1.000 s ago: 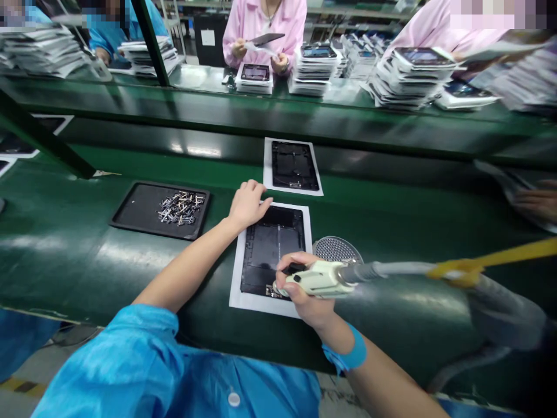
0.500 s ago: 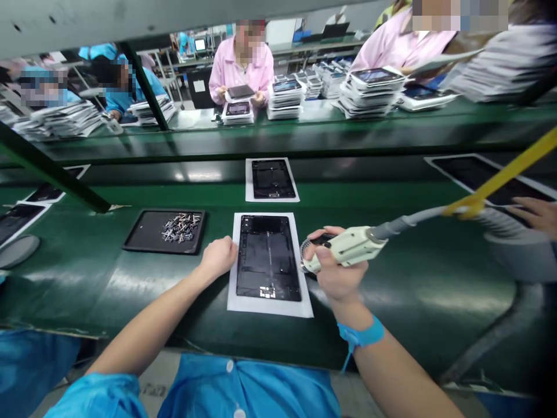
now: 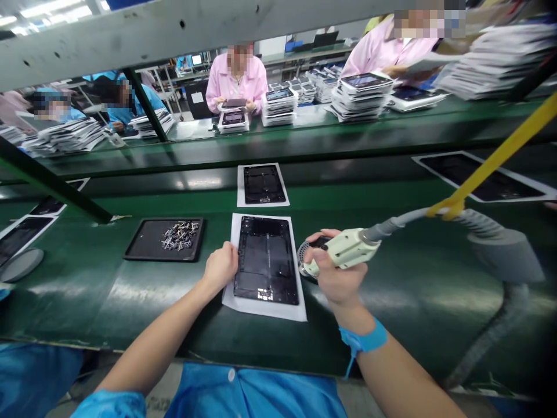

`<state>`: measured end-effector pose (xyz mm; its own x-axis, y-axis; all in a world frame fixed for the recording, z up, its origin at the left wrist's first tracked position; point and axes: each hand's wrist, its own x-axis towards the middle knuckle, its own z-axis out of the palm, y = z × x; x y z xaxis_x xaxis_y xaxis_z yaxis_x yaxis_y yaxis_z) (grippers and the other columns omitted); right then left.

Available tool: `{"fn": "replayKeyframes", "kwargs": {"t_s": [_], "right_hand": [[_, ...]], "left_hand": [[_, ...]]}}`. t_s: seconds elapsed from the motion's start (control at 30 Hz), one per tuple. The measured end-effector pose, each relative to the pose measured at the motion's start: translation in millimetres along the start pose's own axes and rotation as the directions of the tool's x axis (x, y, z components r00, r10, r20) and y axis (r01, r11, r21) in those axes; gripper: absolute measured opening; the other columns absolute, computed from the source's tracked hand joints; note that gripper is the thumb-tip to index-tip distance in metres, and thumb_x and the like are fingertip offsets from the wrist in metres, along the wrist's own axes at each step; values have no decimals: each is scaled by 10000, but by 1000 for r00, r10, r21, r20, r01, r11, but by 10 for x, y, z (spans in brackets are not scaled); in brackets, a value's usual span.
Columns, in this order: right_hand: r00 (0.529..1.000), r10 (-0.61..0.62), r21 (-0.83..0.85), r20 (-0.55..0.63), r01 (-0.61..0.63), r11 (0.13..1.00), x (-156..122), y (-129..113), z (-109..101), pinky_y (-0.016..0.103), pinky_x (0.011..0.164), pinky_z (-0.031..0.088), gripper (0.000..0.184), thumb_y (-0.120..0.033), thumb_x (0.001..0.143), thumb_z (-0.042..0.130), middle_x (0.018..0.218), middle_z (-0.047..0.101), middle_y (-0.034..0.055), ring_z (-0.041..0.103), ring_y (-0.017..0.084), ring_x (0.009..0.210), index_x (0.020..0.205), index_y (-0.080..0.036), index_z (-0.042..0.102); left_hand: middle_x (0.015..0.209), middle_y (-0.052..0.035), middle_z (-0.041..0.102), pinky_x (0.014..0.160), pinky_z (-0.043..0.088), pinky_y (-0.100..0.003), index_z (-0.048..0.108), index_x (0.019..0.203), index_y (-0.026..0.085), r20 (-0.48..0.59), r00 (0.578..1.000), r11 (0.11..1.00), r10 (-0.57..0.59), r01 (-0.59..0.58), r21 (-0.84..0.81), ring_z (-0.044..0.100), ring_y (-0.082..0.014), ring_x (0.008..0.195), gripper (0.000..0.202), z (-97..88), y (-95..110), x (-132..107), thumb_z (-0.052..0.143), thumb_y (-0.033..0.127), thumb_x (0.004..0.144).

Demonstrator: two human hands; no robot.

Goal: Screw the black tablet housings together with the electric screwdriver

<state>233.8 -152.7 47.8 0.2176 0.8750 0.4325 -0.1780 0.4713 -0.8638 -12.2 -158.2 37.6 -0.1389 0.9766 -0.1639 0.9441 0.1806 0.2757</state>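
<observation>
A black tablet panel (image 3: 267, 261) lies on a white foam sheet (image 3: 243, 309) on the green bench in front of me. My left hand (image 3: 221, 264) is closed in a fist against the left edge of the panel and sheet; what its fingers hold, if anything, is hidden. My right hand (image 3: 342, 278) is wrapped round a pale green handheld air tool (image 3: 350, 248) at the panel's right edge. The tool has a round slotted front, partly behind my fingers, and a grey hose (image 3: 394, 220) runs from its rear.
Left of my hand stands a black tray (image 3: 145, 241) with a pile of small metal parts (image 3: 180, 235). Another panel on a sheet (image 3: 263, 184) lies behind. A yellow strap (image 3: 500, 154) suspends the hose near a grey nozzle (image 3: 507, 255). Co-workers sit across among stacked tablets (image 3: 363, 96).
The view has tilted and shifted slightly. Both my hands keep nearly the same places by the panel. Another person's hand at the far right has mostly left view.
</observation>
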Motion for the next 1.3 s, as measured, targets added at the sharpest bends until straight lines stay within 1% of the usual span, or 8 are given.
{"fn": "replayKeyframes", "kwargs": {"t_s": [0.23,0.37,0.47,0.67,0.83,1.03,1.17,1.3], "right_hand": [[1000,21,-9,4,-21,1000,-8,2,-17,273,474,557,329,-324,843,792,925,679,21,631,119,550,1110,-227,626],[1000,26,-4,-12,-26,1000,1,-1,-27,273,462,552,327,-318,832,800,913,682,28,638,129,552,1096,-223,633],[1000,12,-7,-17,-12,1000,17,10,-31,284,481,565,319,-295,827,802,910,687,30,642,129,550,1096,-223,646],[999,-6,-56,-33,5,998,56,21,-24,283,486,564,277,-297,824,799,884,704,36,642,134,541,1047,-218,656],[999,0,-74,-34,-3,997,57,42,-30,291,493,566,293,-283,816,800,878,712,31,643,142,545,1068,-227,662],[999,21,-57,-35,-23,998,56,28,-12,286,480,557,255,-296,813,802,843,710,24,624,139,537,1025,-230,676],[1000,18,-97,-21,-20,995,58,25,-18,284,477,558,238,-315,815,797,801,703,19,615,141,530,1002,-227,679],[999,-17,-158,-28,12,987,59,83,-60,294,526,577,268,-317,809,800,889,733,57,655,160,609,1027,-214,683]], "left_hand": [[872,-66,764,685,525,-285,637,1114,149,-26,998,713,-63,27,-701,714,-213,784,318,47,-124,217,570,398,928],[911,-52,769,718,523,-272,714,1031,155,-188,979,724,80,-187,-663,704,-207,828,322,-164,-209,477,554,408,912],[930,-44,771,722,521,-262,733,1031,149,-311,950,725,3,-216,-654,694,-213,854,352,-552,-398,853,587,435,886],[862,-55,764,760,531,-278,737,1041,112,-437,860,798,-265,-59,-600,672,-228,879,365,-1320,-963,1749,669,421,859],[1036,-160,762,889,515,-358,690,1166,78,-483,816,905,-319,111,-410,683,-291,1017,355,-1572,-1256,2145,648,293,886],[1125,-121,758,982,485,-333,749,1058,174,-297,947,990,125,-140,-29,678,-292,1117,233,-1147,-787,2171,655,303,889],[1276,-94,697,1048,466,-303,719,1186,217,64,857,825,512,-511,241,656,-241,1184,288,-685,-167,2016,599,306,940],[1238,-143,678,1002,516,-347,704,1182,183,164,835,745,525,-544,386,675,-262,1156,281,-446,273,1917,580,214,932]]}}
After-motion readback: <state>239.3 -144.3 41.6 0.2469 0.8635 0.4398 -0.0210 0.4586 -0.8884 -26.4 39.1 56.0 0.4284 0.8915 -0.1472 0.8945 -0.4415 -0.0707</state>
